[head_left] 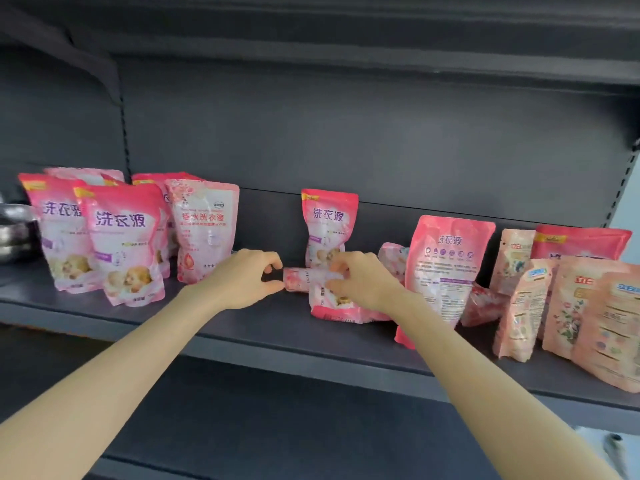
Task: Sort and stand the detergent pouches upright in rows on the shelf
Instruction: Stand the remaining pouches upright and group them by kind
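Observation:
Pink detergent pouches fill the dark grey shelf [249, 327]. Several stand upright in a group at the left [121, 237], with another [206, 230] beside them. One pouch [329, 223] stands alone in the middle. In front of it, a pouch lying on its side [304, 279] is lifted above a flat pouch [343, 308]. My right hand [360, 282] grips its right end. My left hand [249, 278] reaches its left end with thumb and forefinger curled; whether they pinch it I cannot tell. At the right, a large pouch [446, 268] stands with its back showing.
Paler peach pouches [588, 306] stand crowded at the shelf's right end, with a red pouch [485, 304] lying behind them. Metal bowls [14, 233] sit at the far left. Another shelf overhangs above, and a lower shelf edge [311, 382] runs below.

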The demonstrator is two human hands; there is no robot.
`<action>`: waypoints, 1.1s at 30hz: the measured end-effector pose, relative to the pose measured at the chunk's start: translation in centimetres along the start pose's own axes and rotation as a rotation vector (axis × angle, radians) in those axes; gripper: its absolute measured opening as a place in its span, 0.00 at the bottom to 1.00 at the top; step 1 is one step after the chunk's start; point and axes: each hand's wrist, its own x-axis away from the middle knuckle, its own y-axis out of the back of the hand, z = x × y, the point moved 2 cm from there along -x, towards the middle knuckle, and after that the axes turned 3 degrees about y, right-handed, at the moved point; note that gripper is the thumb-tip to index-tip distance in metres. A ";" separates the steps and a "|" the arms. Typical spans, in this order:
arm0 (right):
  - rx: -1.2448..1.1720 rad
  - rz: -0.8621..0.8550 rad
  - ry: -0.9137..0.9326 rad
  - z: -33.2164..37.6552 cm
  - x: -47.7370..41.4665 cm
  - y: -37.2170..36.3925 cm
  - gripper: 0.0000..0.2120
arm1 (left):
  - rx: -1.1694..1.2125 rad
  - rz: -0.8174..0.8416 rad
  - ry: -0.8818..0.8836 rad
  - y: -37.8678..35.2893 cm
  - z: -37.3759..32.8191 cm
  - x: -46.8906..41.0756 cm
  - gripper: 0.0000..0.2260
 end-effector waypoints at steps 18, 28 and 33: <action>-0.005 0.156 -0.125 -1.3 -19.6 -9.4 0.18 | 0.048 0.004 -0.083 -9.0 11.8 -15.2 0.18; -0.020 0.322 -0.136 -3.8 -21.5 -10.7 0.21 | -0.144 -0.028 0.054 -10.6 11.9 -19.9 0.12; -0.075 0.273 -0.124 -4.7 -21.5 -10.7 0.25 | -0.048 -0.174 0.049 -10.0 11.2 -19.8 0.08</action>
